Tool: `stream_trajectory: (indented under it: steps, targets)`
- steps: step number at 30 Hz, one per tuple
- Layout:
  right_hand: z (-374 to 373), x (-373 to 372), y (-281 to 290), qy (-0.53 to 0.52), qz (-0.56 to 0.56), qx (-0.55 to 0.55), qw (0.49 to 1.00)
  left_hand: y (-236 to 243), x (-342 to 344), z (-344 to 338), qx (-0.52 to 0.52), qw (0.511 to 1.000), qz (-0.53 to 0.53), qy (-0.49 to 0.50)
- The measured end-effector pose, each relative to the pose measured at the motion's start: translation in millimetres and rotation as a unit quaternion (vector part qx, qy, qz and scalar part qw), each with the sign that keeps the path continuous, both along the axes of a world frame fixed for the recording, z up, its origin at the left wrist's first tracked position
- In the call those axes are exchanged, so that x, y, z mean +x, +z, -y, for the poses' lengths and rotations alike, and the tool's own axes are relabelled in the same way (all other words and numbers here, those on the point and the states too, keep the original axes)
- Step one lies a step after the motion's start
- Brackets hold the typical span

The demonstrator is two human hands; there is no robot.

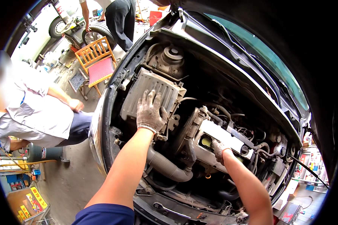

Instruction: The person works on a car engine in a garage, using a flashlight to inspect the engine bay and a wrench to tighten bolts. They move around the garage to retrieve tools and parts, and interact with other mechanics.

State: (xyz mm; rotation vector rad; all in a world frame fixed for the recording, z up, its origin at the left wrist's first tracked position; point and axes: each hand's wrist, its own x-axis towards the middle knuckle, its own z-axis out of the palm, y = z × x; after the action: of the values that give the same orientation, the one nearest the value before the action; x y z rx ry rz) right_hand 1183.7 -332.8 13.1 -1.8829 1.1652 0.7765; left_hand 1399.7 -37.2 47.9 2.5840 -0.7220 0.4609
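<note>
My left hand (151, 112), in a dirty knitted glove, lies flat with its fingers apart on the ribbed grey cover of the air filter box (139, 90). My right hand (219, 151), also gloved, is at the pale engine cover (226, 137), beside a dark-rimmed opening (205, 141) with something yellowish-green inside. Its fingers look bent together; whatever they hold, if anything, is hidden. Below and between my arms runs a corrugated black intake hose (165, 165). A yellow ring-shaped handle (208, 176) shows below the engine cover.
The raised hood (311, 75) and its prop rod (308, 170) are on the right. A person in a light shirt (45, 108) stands at left; another bends over a wheel (97, 35) at the back. A wooden chair (100, 71) with a red seat stands beyond the car's edge.
</note>
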Motion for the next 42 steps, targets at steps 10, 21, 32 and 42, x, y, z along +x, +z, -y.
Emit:
stream_trajectory:
  steps: [10, 21, 32, 42]
  targets:
    - [31, -31, 2, 0.596, 0.100, -0.273, 0.749, 6, -1, 10, -0.001, 0.999, -0.031, -0.015]
    - [-20, -1, 50, 0.582, 0.066, -0.305, 0.751, 11, 0, -8, 0.013, 0.999, -0.042, 0.010]
    - [-20, -18, 23, 0.402, 0.060, -0.331, 0.852, 7, 2, -6, 0.017, 0.998, -0.061, -0.008]
    - [-2, -27, -8, 0.400, 0.118, -0.333, 0.846, 8, 2, -13, 0.017, 0.996, -0.084, 0.001]
